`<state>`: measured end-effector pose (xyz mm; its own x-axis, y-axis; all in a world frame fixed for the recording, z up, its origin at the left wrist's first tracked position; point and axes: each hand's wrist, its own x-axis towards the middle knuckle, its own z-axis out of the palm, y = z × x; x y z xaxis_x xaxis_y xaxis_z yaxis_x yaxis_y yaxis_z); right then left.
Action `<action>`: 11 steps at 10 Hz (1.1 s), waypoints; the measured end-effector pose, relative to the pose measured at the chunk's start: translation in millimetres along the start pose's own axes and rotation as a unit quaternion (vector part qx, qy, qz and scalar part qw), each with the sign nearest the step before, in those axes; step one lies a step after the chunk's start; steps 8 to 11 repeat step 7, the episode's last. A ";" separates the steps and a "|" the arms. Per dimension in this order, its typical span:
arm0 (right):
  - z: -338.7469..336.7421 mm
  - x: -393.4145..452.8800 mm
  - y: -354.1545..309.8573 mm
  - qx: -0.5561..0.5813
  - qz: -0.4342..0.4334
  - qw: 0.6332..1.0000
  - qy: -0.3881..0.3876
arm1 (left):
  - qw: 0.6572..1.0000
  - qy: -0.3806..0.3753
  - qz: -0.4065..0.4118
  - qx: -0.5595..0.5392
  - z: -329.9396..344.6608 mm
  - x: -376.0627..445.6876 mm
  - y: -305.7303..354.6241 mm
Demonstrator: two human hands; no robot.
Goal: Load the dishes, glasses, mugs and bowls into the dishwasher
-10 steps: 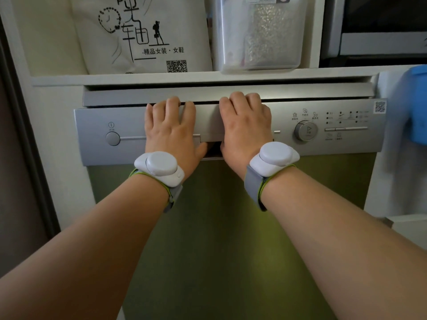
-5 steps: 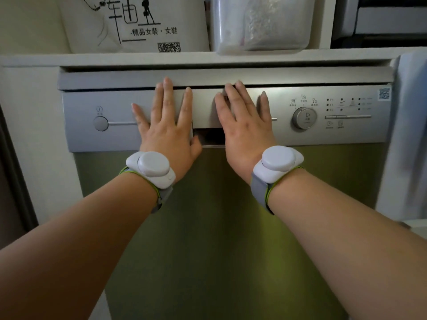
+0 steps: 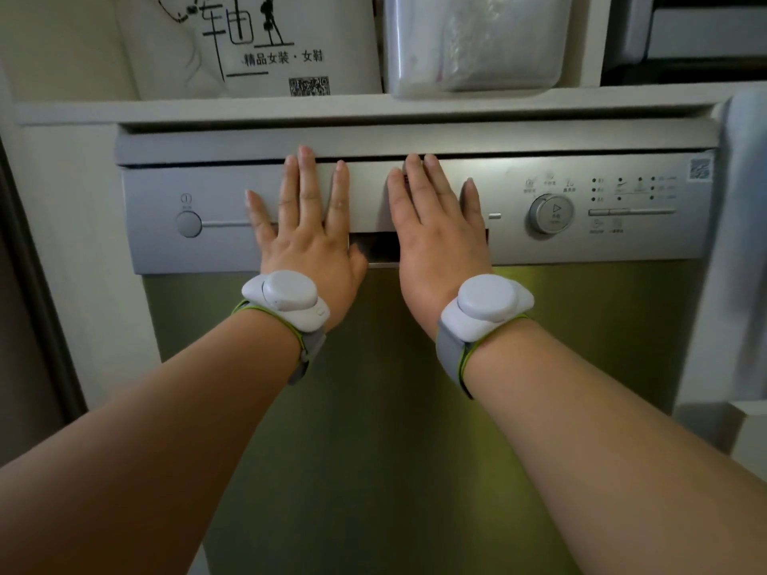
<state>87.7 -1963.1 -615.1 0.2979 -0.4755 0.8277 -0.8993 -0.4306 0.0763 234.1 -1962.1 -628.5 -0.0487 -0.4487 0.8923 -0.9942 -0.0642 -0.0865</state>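
Pressing my left hand and right hand, fingers straight and apart, I found the dishwasher door closed; no dishes visible.

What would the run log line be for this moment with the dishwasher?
stage: door shut | left hand: flat on control panel | right hand: flat on control panel | dishwasher door: upright | dishes: none in view

Handle recess partly covered

Both hands lie flat over the dishwasher control panel; only the dark handle recess between them at frame centre stays reachable, the shelf edge close above.
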 end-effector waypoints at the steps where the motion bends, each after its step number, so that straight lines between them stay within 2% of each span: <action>1: -10.3 0.7 -0.6 0.011 0.007 1.000 -0.020 | 1.000 -0.016 0.004 0.000 -8.6 2.8 -0.3; 3: -29.9 3.7 -0.7 0.010 0.019 0.994 -0.107 | 0.991 -0.128 -0.001 0.032 -30.2 12.5 3.3; 4: -37.9 -26.3 -5.7 0.001 0.014 0.990 -0.143 | 0.983 -0.179 0.023 0.021 -55.7 13.5 8.1; 5: -35.8 -81.6 -24.5 0.016 -0.025 0.975 -0.219 | 0.971 -0.234 0.052 0.024 -76.3 -16.2 19.2; 6: -21.1 -123.6 -33.7 0.041 -0.010 0.952 -0.305 | 0.950 -0.303 0.069 0.027 -76.4 -58.2 30.0; 7: -13.9 -161.5 -45.2 0.052 0.038 0.911 -0.406 | 0.914 -0.390 0.095 0.057 -60.5 -109.8 31.0; 11: -13.9 -161.5 -45.2 0.052 0.038 0.911 -0.406 | 0.914 -0.390 0.095 0.057 -60.5 -109.8 31.0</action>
